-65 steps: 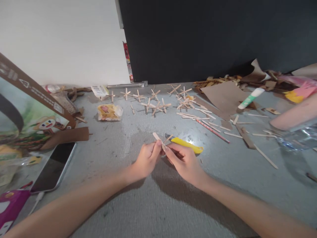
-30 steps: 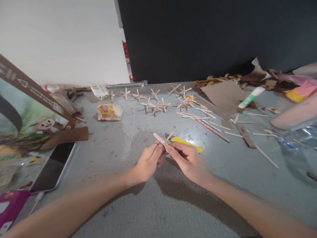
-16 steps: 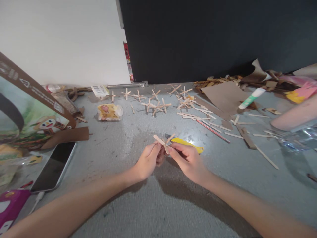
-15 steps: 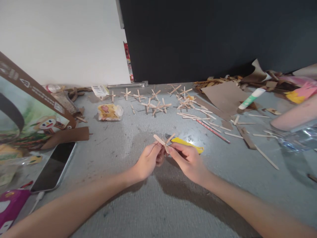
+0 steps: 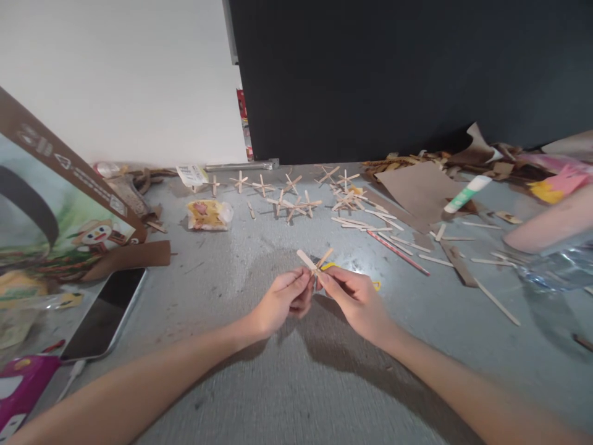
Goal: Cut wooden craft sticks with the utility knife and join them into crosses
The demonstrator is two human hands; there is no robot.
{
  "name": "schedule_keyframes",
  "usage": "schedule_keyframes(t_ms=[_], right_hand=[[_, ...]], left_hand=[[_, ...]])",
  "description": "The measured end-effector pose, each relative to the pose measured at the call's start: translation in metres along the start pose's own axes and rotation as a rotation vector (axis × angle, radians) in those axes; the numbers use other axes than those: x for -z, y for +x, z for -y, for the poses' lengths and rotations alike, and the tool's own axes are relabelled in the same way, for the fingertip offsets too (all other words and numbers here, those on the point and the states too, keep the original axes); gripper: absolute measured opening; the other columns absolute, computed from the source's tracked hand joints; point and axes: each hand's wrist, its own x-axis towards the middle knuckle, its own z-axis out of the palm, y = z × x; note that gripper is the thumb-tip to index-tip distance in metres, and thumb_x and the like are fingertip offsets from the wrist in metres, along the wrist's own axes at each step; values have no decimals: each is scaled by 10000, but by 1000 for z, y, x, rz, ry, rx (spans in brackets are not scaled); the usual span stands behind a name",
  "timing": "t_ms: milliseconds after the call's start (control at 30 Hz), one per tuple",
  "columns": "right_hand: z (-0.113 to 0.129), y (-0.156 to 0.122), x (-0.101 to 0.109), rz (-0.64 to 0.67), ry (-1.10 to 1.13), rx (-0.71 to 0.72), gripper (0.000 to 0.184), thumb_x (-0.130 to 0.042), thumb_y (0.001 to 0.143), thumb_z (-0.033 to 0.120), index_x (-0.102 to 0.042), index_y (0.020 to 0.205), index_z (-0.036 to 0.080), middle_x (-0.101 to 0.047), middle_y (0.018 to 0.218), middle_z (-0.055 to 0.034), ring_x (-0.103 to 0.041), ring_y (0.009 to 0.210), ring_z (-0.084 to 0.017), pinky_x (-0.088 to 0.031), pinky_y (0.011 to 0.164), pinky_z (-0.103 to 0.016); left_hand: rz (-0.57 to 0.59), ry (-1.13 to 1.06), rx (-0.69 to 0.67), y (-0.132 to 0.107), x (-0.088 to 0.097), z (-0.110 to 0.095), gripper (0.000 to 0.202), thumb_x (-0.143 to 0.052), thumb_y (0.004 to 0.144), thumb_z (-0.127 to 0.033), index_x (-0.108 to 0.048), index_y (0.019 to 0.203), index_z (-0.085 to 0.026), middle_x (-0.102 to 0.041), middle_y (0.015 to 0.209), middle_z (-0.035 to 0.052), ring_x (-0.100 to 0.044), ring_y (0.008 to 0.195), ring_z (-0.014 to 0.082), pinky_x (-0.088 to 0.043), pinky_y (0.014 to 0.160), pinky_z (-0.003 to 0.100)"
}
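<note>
Crossed wooden craft sticks [image 5: 306, 259] are held up between my two hands, above the grey table. My left hand [image 5: 285, 296] is closed, its thumb and fingers pinching the sticks from the left. From the other side my right hand [image 5: 354, 296] pinches them near the crossing, thumb in front. The lower ends of the sticks are hidden by my fingers. Behind my right hand lies a yellow-handled tool [image 5: 376, 285], mostly covered. Several star-shaped stick pieces [image 5: 296, 207] stand farther back, beside a pile of loose craft sticks [image 5: 356, 222].
A red-striped pencil [image 5: 398, 252] and a green-white glue stick [image 5: 467, 194] lie to the right, with brown cardboard [image 5: 412, 191]. Another person's arm [image 5: 551, 216] rests at the right edge near a clear plastic bottle [image 5: 556, 269]. Left are a phone [image 5: 104, 315], wrapped snack [image 5: 208, 215] and paper bag [image 5: 92, 204].
The crossed sticks have shifted slightly right and turned a little in my hands. My right hand now covers more of the yellow tool. The view has tilted slightly.
</note>
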Motion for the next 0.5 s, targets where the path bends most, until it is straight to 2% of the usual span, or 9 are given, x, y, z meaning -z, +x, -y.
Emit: schedule_keyframes(t_ms=[167,367,500], right_hand=[[-2,2,4,30,16,-5,455,-534,981,586,-578,718,216,-407,627,31,-356,565,-124,-301,513,-268],[-8,5,11,150,50,-63,460,-530,983,605,-617,762,210,-382,610,41,-325,554,-125,-252,518,-282],[-10,7,11,166,15,-67,472,-531,982,610,-590,744,206,-406,637,35,-343,575,-122,-261,541,-284]], left_hand=[[22,-47,50,1,3,-2,437,-636,911,-580,-458,769,-208,-247,553,-112,-135,443,51,-125,434,219],[65,-152,130,2,3,-9,300,-639,895,-424,-475,766,-208,-188,477,-131,-96,405,48,-115,433,216],[47,-154,117,4,1,-5,330,-642,896,-458,-486,757,-202,-219,483,-126,-117,412,46,-127,427,212]])
